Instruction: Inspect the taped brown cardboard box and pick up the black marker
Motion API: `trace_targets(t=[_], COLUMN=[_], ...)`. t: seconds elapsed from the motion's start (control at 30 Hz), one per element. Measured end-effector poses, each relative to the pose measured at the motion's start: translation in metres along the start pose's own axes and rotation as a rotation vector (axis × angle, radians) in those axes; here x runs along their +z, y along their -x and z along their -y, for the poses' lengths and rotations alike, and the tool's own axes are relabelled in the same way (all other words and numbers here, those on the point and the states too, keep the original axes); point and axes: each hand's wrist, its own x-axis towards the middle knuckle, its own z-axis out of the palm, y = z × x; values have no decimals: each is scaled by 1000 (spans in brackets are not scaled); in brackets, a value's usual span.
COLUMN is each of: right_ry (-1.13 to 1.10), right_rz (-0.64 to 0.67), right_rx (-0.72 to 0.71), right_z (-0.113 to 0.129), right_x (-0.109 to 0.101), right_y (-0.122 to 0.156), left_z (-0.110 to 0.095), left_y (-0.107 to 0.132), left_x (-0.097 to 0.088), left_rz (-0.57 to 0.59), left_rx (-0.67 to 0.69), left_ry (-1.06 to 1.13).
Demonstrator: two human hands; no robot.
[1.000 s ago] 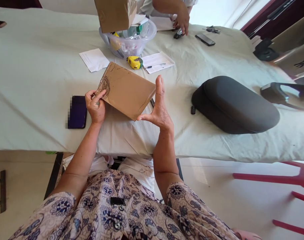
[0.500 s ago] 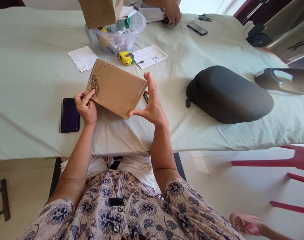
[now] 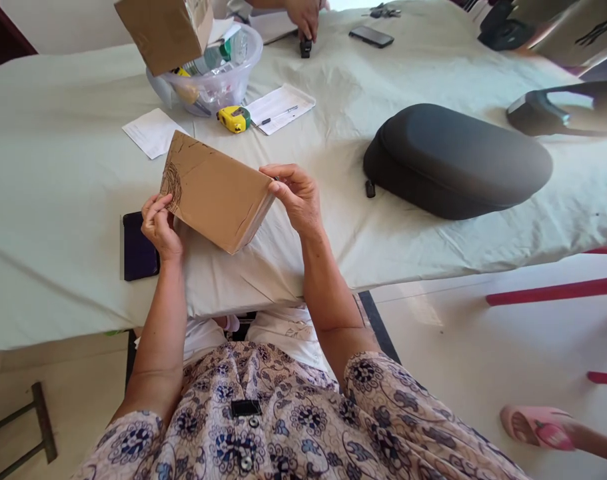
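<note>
A flat brown cardboard box (image 3: 213, 193) with a dark scribble at its left corner is held tilted above the table's near edge. My left hand (image 3: 158, 227) pinches its lower left corner, fingers closed. My right hand (image 3: 293, 197) is closed on the box's right corner, fingertips curled over the edge. A dark phone (image 3: 138, 247) lies on the cloth just left of my left hand.
A pale cloth covers the table (image 3: 58, 187). A big black oval case (image 3: 458, 160) lies to the right. Behind the box are a yellow tape measure (image 3: 233, 119), papers with a pen (image 3: 279, 107), and a clear bowl (image 3: 208, 80) under another carton. Another person's hand (image 3: 300, 17) works at the far edge.
My right hand went from open and flat beside the box to fingers closed on its right corner. The box tipped and came slightly nearer. The view shifted.
</note>
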Motion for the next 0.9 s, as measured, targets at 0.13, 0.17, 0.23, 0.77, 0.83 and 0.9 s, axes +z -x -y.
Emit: trace_targets(t=[0.13,0.17,0.23,0.77,0.83,0.9], right_ry=[-51,-52,-39,-200,-186,-169], right_rz=[59,57,23,-117,-122,-133], right_rx=[3,14,46,231,206,170], right_z=[-1,-3,-8,-37,-34,-30], right_x=[0,0,0,1,3,5], right_y=[-2,-2,-4,-14,-13,-11], left_z=[-3,-4,-3,10,8,4], left_y=[1,1,0,-5,-1,3], left_x=[3,4,5,2,3,6], left_rz=[-43,-34,-24,123,172,215], left_rx=[-19,-7,-3,-39,-16,-24], left_ry=[50,38,28,78,-19,-71])
